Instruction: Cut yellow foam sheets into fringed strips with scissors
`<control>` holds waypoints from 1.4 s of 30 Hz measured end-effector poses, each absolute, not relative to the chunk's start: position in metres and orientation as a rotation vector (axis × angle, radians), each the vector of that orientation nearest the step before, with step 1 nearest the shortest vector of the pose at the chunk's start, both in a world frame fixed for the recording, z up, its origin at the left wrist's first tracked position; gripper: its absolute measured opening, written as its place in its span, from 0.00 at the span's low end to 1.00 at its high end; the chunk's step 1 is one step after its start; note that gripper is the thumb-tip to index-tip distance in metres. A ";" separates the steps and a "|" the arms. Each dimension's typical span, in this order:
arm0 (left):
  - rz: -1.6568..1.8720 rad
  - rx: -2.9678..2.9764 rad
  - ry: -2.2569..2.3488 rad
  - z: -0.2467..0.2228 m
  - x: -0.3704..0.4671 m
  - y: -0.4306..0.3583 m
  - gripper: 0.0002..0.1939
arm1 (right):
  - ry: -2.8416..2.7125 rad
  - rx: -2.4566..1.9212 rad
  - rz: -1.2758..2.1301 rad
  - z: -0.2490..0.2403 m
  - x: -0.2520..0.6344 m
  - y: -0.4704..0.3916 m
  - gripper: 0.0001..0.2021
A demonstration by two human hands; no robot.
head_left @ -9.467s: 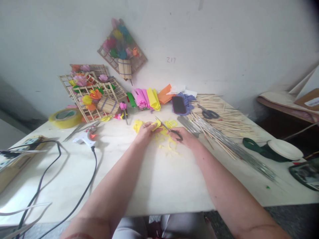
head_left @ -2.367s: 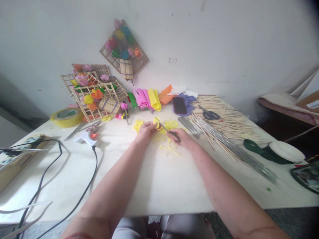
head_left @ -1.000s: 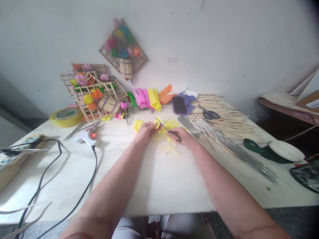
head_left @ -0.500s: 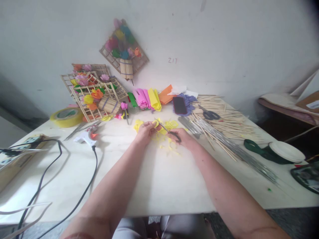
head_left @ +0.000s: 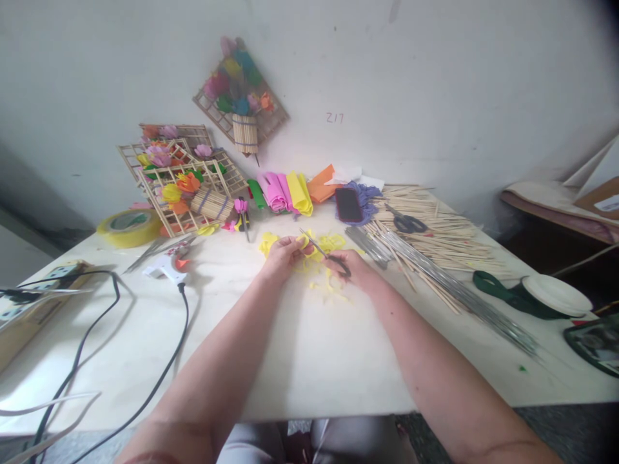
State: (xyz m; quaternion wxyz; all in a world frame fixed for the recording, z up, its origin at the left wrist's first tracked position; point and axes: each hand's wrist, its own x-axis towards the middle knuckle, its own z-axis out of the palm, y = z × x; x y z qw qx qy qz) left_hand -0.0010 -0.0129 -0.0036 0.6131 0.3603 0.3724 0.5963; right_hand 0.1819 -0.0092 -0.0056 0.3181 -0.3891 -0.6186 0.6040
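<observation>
My left hand (head_left: 286,254) pinches a small piece of yellow crepe paper (head_left: 304,239) over the middle of the table. In my right hand (head_left: 356,265) is a pair of scissors (head_left: 338,264) with black handles, its blades reaching left to the paper's edge. Whether the blades are parted is too small to tell. Yellow paper scraps (head_left: 333,242) lie beneath and beyond both hands, with thin trimmings scattered nearer to me.
Wooden sticks (head_left: 449,248), metal wires (head_left: 449,299) and spare scissors (head_left: 409,222) lie to the right. A phone (head_left: 349,205) and crepe rolls (head_left: 276,192) sit at the back. Leftward are a glue gun (head_left: 167,266), its cable, tape (head_left: 129,227) and flower-decorated stick frames (head_left: 181,200).
Both hands stay nearly in place. The yellow piece has turned slightly in my left fingers against the scissor blades.
</observation>
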 end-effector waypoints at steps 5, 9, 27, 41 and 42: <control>1.336 0.865 0.817 -0.005 -0.001 -0.013 0.13 | -1.629 -1.012 1.602 -0.003 0.182 -0.011 0.14; 1.315 0.884 0.797 -0.007 -0.001 -0.013 0.13 | -1.639 -1.013 1.595 -0.003 0.182 -0.011 0.14; 1.359 0.872 0.804 -0.005 -0.002 -0.014 0.13 | -1.661 -1.013 1.547 -0.004 0.182 -0.009 0.14; 1.424 0.831 0.792 -0.005 -0.001 -0.012 0.13 | -1.641 -1.026 1.564 -0.005 0.181 -0.010 0.14; 1.430 0.828 0.795 -0.005 0.000 -0.012 0.12 | -1.638 -1.024 1.562 -0.005 0.181 -0.010 0.14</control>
